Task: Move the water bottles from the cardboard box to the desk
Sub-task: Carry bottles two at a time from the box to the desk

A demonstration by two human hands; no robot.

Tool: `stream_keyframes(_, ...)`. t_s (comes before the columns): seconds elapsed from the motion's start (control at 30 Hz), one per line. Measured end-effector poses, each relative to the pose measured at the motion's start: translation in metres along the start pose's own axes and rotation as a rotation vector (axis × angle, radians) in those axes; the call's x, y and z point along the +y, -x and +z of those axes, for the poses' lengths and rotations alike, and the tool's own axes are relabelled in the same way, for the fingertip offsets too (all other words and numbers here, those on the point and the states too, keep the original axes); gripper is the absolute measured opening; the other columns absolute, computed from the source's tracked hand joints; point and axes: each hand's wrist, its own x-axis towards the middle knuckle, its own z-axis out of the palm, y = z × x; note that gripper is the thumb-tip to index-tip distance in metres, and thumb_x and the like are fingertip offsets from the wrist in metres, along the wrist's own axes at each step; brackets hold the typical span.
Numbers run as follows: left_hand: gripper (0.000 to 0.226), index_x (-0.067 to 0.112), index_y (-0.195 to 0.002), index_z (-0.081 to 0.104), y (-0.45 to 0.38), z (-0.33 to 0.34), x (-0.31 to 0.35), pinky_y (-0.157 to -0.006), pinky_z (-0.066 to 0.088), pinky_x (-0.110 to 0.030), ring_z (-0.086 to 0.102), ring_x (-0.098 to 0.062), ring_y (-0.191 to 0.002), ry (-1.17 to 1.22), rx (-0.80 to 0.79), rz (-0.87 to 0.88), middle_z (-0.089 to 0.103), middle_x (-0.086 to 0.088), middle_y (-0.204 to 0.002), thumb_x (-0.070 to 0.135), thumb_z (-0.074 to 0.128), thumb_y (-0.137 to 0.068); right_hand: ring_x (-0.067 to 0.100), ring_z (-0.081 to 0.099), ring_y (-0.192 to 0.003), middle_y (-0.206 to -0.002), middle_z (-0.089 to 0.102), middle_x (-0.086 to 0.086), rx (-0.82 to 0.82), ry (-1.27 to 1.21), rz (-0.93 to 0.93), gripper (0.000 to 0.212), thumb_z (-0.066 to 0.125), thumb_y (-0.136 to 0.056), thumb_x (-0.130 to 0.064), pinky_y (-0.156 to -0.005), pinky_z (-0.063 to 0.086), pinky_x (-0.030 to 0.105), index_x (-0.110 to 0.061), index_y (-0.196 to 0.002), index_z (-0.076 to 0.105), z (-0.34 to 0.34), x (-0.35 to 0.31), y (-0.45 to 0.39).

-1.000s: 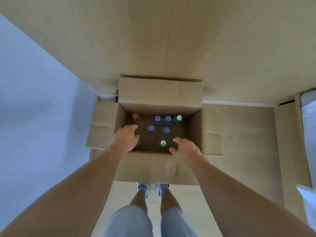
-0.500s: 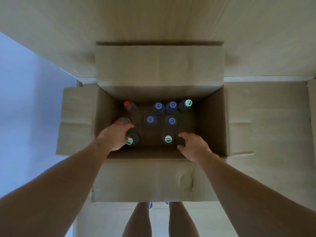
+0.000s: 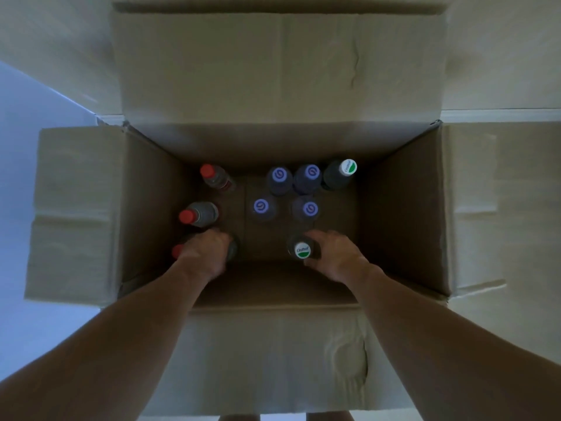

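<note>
An open cardboard box (image 3: 403, 214) holds several upright bottles seen from above. Three have red caps (image 3: 207, 170) at the left, several have purple caps (image 3: 278, 174) in the middle, and one with a green-and-white cap (image 3: 348, 166) stands at the far right. My left hand (image 3: 206, 252) is down inside the box, fingers curled over the top of a dark bottle (image 3: 232, 250) whose cap is hidden. My right hand (image 3: 334, 253) pinches another green-and-white capped bottle (image 3: 303, 250) between finger and thumb near the front wall. The light wooden desk (image 3: 501, 50) lies beyond the box.
The box's four flaps are folded outward, the far flap (image 3: 273, 65) lying against the desk. A pale blue-grey floor (image 3: 24, 165) shows at the left. My legs are just visible below the near flap.
My head has come much closer to the box. Both hands have dropped deeper inside; the left now covers the green-capped bottle at the front left and the right has closed round the one at the front.
</note>
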Motion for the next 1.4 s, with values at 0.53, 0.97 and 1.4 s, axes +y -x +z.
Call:
stream_keyframes(0.53,0.04,0.018,-0.131,0.057,-0.028,0.003,0.024,-0.1,0.05,-0.038,0.057,-0.025,-0.121,0.101,0.242,0.276,0.052,-0.005,-0.136,0.02,0.067,-0.092,0.025,0.04,-0.138,-0.15,0.041,0.003,-0.091,0.127,-0.145,0.081,0.079,-0.082,-0.025,-0.116,0.034,0.037,-0.031,-0.15,0.036,0.009,0.006,-0.043)
stream_keyframes(0.97,0.087,0.03,-0.15,0.043,-0.066,0.022,-0.006,-0.116,0.034,-0.035,0.045,-0.019,-0.137,0.248,0.088,0.363,0.045,0.002,-0.149,0.017,0.085,-0.075,0.024,0.037,-0.142,-0.155,0.037,0.001,-0.133,0.139,-0.272,0.094,0.08,-0.077,-0.007,-0.118,0.03,0.035,-0.03,-0.154,0.032,0.018,0.023,-0.071)
stream_keyframes(1.4,0.074,0.03,-0.143,0.049,-0.056,0.016,-0.001,-0.109,0.042,-0.041,0.053,-0.022,-0.127,0.232,0.159,0.355,0.053,-0.001,-0.138,0.029,0.083,-0.078,0.023,0.051,-0.129,-0.141,0.054,0.003,-0.002,0.126,-0.291,0.076,0.08,-0.077,-0.015,-0.11,0.04,0.034,-0.028,-0.143,0.045,0.016,0.025,-0.062)
